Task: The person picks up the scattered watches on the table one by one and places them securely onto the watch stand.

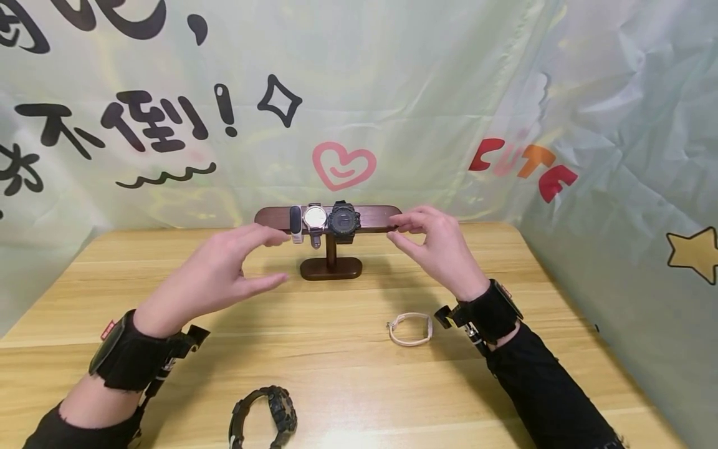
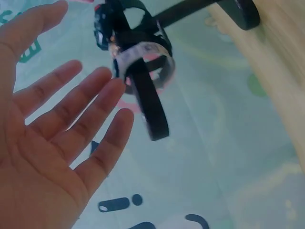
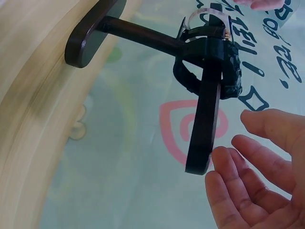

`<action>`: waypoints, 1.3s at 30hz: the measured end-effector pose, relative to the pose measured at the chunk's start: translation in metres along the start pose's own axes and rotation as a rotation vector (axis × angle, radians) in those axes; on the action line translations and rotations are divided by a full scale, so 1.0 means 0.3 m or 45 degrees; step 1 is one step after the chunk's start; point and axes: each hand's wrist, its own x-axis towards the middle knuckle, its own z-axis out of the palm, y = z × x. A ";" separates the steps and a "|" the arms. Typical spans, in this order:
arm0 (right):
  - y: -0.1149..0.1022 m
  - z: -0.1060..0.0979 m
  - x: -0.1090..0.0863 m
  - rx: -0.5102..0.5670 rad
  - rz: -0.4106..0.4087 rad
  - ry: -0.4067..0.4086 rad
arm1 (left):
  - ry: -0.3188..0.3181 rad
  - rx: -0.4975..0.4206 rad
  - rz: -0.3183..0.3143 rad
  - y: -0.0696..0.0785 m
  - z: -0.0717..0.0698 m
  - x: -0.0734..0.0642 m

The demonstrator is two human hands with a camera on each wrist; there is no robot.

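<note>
A dark wooden watch stand [image 1: 381, 216] stands at the back of the table, with three watches round its bar. From left to right they are a slim band with a dark face [image 1: 296, 221], a silver watch with a white dial [image 1: 315, 217] and a bulky black watch [image 1: 343, 220]. My left hand [image 1: 215, 274] is near the bar's left side, fingers apart and nothing held. My right hand [image 1: 437, 249] is by the bar's right end, its fingers close to the wood and holding nothing; in the right wrist view the fingertips [image 3: 220, 160] lie beside that end.
A pale pink thin-banded watch [image 1: 411, 343] lies on the wooden table [image 1: 336, 368] near the right forearm. Another dark chunky watch [image 1: 280, 408] rests at the front edge of view. Behind the table hangs a printed cloth [image 1: 421, 93].
</note>
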 end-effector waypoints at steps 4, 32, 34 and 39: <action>-0.021 -0.002 -0.007 -0.030 -0.050 -0.015 | -0.012 0.064 0.050 0.027 -0.002 -0.019; -0.178 -0.015 -0.072 -0.018 -0.267 -0.332 | -0.521 0.117 0.025 0.208 0.013 -0.163; -0.185 -0.016 -0.074 -0.026 -0.290 -0.350 | -0.550 0.140 0.023 0.218 0.022 -0.175; -0.190 -0.014 -0.076 -0.025 -0.349 -0.382 | -0.582 0.214 0.019 0.243 0.044 -0.199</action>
